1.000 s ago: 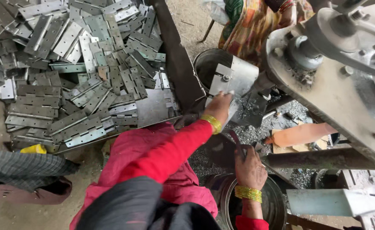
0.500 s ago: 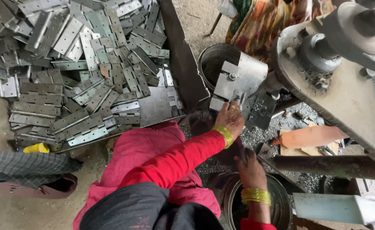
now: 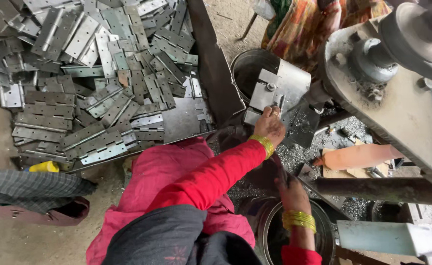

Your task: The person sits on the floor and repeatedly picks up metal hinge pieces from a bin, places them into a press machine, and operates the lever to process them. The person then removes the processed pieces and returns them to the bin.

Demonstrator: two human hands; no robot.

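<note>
My left hand [image 3: 270, 125] reaches forward on a straight arm, fingers curled against the hinged metal plate [image 3: 279, 91] at the machine [image 3: 397, 108]; whether they clamp it I cannot tell. My right hand [image 3: 289, 189] is low, above a round bucket [image 3: 270, 230], its fingers hidden, grip unclear. A heap of grey hinges [image 3: 98, 83] lies well to my left, a yellow scrap [image 3: 44, 167] beside it.

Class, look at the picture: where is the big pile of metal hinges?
In the head view, the pile of metal hinges fills the upper left, on a metal sheet beside the red sleeve.
</note>
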